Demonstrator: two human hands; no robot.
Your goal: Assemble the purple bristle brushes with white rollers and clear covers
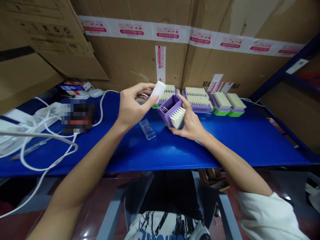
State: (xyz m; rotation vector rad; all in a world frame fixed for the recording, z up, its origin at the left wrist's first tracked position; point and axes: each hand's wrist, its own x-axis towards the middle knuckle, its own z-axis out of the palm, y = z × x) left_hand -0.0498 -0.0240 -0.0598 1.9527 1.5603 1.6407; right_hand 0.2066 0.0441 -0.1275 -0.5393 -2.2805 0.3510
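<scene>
My left hand (136,105) is closed on a small white block with rounded edges (158,90), gripped between thumb and fingers. Close beside it, my right hand (191,125) grips a purple box (168,110) tilted toward me. One compartment of the box faces up, dark inside with something small and shiny in it. Rows of cream bristle-like teeth (177,117) cover the box's near side. The white block is held just above the box, apart from it. Below my left hand, a clear plastic case (147,129) lies on the blue tabletop (170,150).
Behind my hands stand several similar toothed units, purple (200,100) and green-based (228,103), in a row against a cardboard wall (140,63). White cables (48,166) and a power strip (12,130) crowd the left, near a pixelated dark object (80,116).
</scene>
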